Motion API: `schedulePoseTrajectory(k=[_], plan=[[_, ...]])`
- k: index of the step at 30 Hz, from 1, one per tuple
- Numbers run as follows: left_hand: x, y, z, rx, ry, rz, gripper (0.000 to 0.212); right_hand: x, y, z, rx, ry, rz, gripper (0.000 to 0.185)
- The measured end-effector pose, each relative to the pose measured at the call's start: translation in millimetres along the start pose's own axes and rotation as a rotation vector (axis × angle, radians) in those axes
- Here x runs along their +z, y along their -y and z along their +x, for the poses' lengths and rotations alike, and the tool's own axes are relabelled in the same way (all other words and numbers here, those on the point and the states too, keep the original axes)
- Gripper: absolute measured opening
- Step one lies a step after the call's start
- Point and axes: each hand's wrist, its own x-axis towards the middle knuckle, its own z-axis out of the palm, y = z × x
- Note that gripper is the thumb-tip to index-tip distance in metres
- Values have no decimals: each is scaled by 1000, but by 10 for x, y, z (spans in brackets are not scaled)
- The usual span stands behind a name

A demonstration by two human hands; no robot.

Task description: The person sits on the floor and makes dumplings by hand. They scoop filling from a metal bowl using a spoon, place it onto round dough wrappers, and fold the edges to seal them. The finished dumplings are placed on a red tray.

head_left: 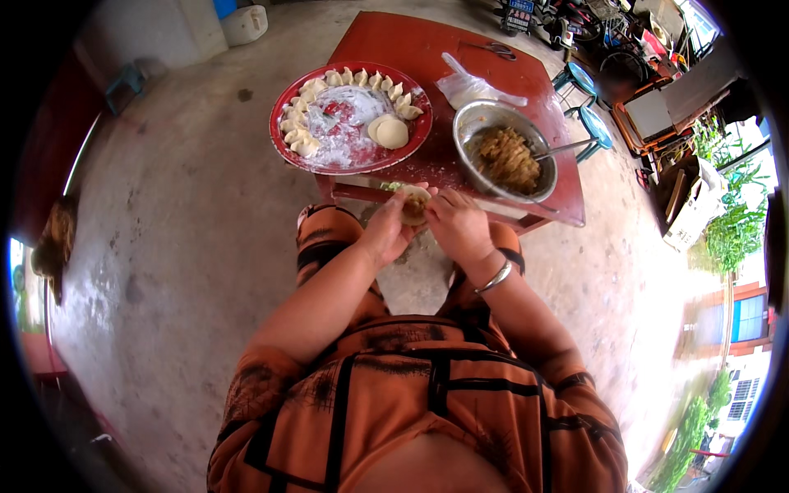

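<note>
Above my knees my left hand (387, 231) cradles a round dumpling wrapper (414, 206) with brown filling on it. The fingers of my right hand (457, 223) pinch the wrapper's right edge. Just beyond, a round red tray (425, 126) dusted with white flour holds an arc of folded dumplings (308, 89) along its rim. A few flat wrappers (391, 133) overlap at the tray's right side. To the right stands a steel bowl (466, 118) of chopped filling (508, 159), with a metal utensil handle (564, 148) leaning out over its rim.
The red wooden table (394, 40) bears a plastic bag (471, 86) behind the bowl and scissors (496, 50) near its far edge. Blue stools (579, 80) stand right of the table. Farther right are parked bikes (595, 28) and a paper sack (693, 197). Concrete floor (185, 215) surrounds me.
</note>
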Motion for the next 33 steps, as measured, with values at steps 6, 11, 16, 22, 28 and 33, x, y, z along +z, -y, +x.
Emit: schedulePoseTrajectory(k=[6, 11, 16, 22, 28, 33], plan=[[-149, 60, 39, 32, 4, -4, 38, 38, 46, 131, -30, 74, -55, 7], [-23, -10, 3, 35, -26, -54, 38, 28, -64, 56, 74, -12, 298, 16], [6, -72, -25, 27, 41, -160, 42, -77, -92, -127, 9, -42, 267, 23], [-72, 16, 0, -71, 65, -164, 46, -6, -80, -176, -116, -120, 229, 27], [-41, 50, 22, -94, 18, -49, 41, 45, -180, -197, -128, -136, 296, 22], [-141, 83, 46, -156, -35, 110, 40, -27, -129, -151, -160, -152, 328, 20]])
